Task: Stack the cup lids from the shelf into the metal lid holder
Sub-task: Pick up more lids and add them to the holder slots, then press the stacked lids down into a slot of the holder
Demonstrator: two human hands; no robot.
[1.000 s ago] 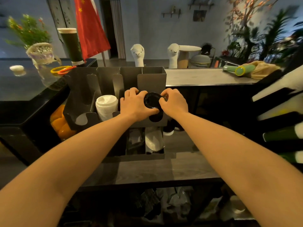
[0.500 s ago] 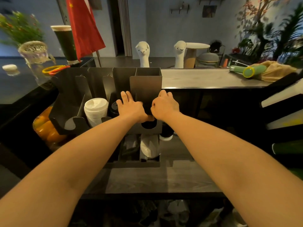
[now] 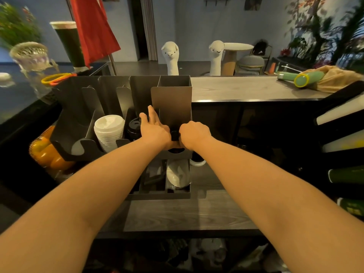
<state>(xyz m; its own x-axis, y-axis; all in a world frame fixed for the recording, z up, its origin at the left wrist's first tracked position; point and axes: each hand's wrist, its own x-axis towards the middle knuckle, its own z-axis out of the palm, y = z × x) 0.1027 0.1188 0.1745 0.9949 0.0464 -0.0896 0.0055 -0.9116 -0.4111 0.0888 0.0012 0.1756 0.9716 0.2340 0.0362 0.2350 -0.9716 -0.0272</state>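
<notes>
The dark metal lid holder [image 3: 173, 101] stands on the counter with several slots. Both my hands are at its rightmost slot. A stack of black lids [image 3: 174, 134] shows only as a small dark patch between them. My right hand [image 3: 194, 133] curls round its right side. My left hand [image 3: 155, 129] lies against its left side with the fingers straight, pointing into the holder. A stack of white lids [image 3: 109, 131] fills a slot further left, and more black lids [image 3: 134, 128] sit in the slot beside it.
A net bag of oranges [image 3: 45, 152] lies left of the holder. Below the holder a divided tray [image 3: 157, 194] holds white items. Two llama figures [image 3: 171, 58] and a tall green cup [image 3: 69, 44] stand behind. Bottles [image 3: 344, 174] jut in from the right.
The black lids were held up over the right slot facing me; both hands have lowered them into the slot. My left fingers have straightened, and the lids are mostly hidden.
</notes>
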